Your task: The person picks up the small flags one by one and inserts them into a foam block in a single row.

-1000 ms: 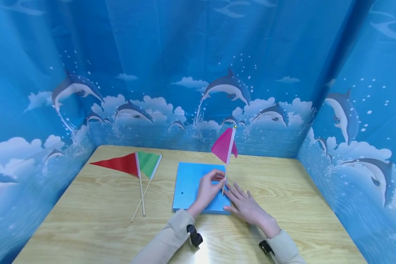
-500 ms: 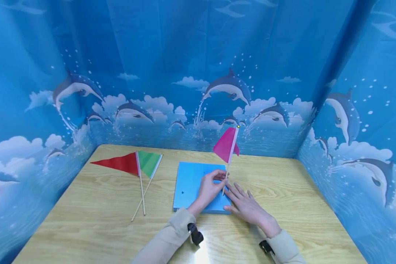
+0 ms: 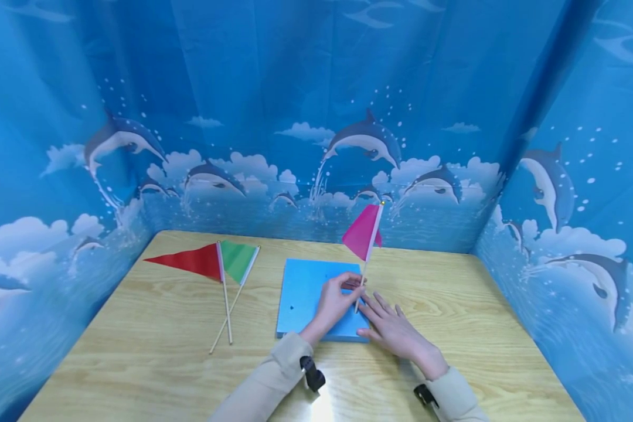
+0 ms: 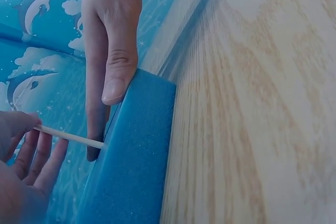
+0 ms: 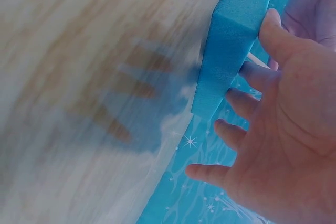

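My left hand [image 3: 337,305] pinches the thin wooden stick of a pink flag [image 3: 362,233] between thumb and fingers. The stick leans a little to the right, its lower end at the top of a blue foam block [image 3: 300,293] near the right edge. In the left wrist view the stick [image 4: 73,137] meets the block's top face; whether it sits in a hole I cannot tell. My right hand [image 3: 392,331] lies with fingers spread along the block's right edge, thumb and fingertips touching it. From the right wrist view, the right fingers [image 5: 244,103] look straight and hold nothing.
On the wooden table [image 3: 153,351] to the left, a red pennant [image 3: 195,262] and a green flag [image 3: 237,261] lie with their sticks crossed. A small dark hole [image 3: 291,308] marks the block's front left. A blue dolphin curtain [image 3: 274,117] encloses the back and sides.
The pink flag's top has tilted slightly to the right, with the left fingers shifting a little the same way. The right hand stays in place on the block.
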Motion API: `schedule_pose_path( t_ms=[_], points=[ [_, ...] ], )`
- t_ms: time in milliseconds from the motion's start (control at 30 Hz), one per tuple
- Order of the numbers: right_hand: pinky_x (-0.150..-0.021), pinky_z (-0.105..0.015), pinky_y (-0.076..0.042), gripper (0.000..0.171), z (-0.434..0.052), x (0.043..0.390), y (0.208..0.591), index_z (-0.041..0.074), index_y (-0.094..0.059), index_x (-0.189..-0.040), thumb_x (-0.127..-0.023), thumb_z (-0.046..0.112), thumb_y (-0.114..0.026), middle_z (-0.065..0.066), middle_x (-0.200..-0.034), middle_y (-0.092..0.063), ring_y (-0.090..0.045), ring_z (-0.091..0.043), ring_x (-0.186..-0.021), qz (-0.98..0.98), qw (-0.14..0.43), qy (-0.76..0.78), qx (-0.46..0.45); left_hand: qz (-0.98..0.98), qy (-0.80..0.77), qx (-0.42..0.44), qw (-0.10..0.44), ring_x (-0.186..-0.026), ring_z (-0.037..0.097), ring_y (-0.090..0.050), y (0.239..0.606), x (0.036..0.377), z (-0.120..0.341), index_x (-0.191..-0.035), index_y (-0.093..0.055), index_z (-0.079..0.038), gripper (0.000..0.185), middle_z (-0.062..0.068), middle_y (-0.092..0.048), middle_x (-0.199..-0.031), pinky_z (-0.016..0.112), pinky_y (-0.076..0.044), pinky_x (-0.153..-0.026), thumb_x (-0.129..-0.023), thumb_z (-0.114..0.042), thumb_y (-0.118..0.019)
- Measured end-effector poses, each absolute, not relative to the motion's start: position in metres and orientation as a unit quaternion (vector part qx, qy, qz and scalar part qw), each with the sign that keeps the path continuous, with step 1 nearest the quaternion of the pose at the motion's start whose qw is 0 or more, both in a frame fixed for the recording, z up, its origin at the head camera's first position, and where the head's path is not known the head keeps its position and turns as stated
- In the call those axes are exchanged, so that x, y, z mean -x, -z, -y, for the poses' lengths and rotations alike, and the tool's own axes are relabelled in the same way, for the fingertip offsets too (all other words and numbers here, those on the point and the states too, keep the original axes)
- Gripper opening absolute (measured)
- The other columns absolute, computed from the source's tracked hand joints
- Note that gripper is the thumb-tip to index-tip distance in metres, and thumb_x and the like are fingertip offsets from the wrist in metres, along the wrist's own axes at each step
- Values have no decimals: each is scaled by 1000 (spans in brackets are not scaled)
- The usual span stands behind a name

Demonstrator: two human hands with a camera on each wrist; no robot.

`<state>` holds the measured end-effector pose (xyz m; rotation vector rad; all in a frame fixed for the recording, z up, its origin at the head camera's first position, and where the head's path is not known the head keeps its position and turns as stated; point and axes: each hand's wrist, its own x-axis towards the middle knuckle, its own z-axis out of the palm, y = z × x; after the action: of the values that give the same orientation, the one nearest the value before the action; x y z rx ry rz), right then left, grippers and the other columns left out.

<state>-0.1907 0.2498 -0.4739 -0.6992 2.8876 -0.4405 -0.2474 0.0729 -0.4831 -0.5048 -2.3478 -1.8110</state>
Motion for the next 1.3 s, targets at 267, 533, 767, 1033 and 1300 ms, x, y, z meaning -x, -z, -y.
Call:
schedule_pose_path(
  t_ms=[267, 533, 767, 1033, 1300],
  points=[
    [-112, -79, -16, 67, -250, 193, 475, 12, -35, -158, -104, 46, -53, -11, -167, -23, -14, -41, -154, -959, 77, 152, 226, 795, 578, 169, 77, -91, 15, -72, 485, 248, -69, -106, -76, -14, 13, 1, -77, -100, 32, -60, -84, -95, -17, -73],
    [-113, -78, -15, 67, -250, 193, 474, 11, -35, -158, -104, 46, -52, -11, -167, -23, -13, -41, -154, -959, 76, 149, 227, 787, 587, 173, 74, -92, 14, -72, 485, 248, -71, -108, -76, -12, 13, 1, -76, -99, 24, -60, -79, -95, -13, -72],
    [-112, -79, -17, 66, -251, 192, 474, 6, -38, -156, -104, 45, -53, -15, -166, -26, -16, -43, -153, -958, 72, 147, 233, 776, 605, 169, 60, -92, 15, -70, 485, 247, -73, -109, -74, -9, 16, 4, -75, -98, 19, -59, -76, -94, -10, -73],
    [-112, -79, -18, 67, -252, 193, 475, 6, -38, -156, -104, 46, -52, -15, -166, -26, -16, -42, -153, -959, 70, 146, 232, 769, 613, 171, 64, -91, 19, -72, 486, 248, -73, -108, -74, -6, 16, 7, -75, -98, 19, -59, -76, -92, -9, -74],
    [-111, -79, -18, 67, -250, 193, 476, 13, -34, -159, -104, 46, -52, -11, -167, -24, -15, -42, -153, -958, 68, 148, 235, 766, 619, 163, 50, -99, 16, -70, 481, 249, -58, -117, -73, -11, 23, 2, -74, -108, 22, -59, -82, -96, -22, -72]
  ],
)
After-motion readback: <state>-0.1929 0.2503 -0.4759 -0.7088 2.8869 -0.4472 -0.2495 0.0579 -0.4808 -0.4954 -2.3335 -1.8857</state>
